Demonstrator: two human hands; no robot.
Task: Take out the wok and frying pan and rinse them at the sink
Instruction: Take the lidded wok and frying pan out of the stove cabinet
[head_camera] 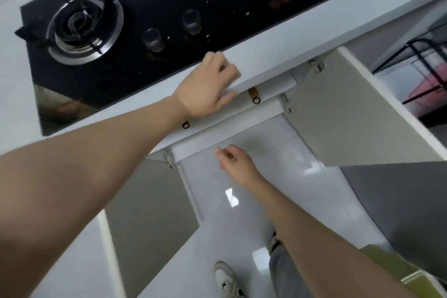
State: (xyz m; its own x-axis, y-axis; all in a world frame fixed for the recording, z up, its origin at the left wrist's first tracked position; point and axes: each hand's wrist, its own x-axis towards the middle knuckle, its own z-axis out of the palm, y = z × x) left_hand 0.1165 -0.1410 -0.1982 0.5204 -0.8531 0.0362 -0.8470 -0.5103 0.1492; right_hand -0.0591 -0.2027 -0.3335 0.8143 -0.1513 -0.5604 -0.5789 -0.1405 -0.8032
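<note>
No wok, frying pan or sink shows in the head view. My left hand [210, 89] rests flat on the front edge of the white countertop [273, 55], fingers spread, holding nothing. My right hand [235, 161] hangs lower, in front of the open cabinet under the stove, with its fingers loosely curled and nothing in them. Both cabinet doors stand open: the right door [350, 113] and the left door [150, 203]. The cabinet's inside is hidden beneath the counter edge.
A black glass gas stove [154, 7] with two burners and two knobs sits in the countertop. A black wire rack [425, 65] stands at the right. Glossy white floor tiles [244, 203], my shoe [226, 278] and a green-yellow bin [396, 271] lie below.
</note>
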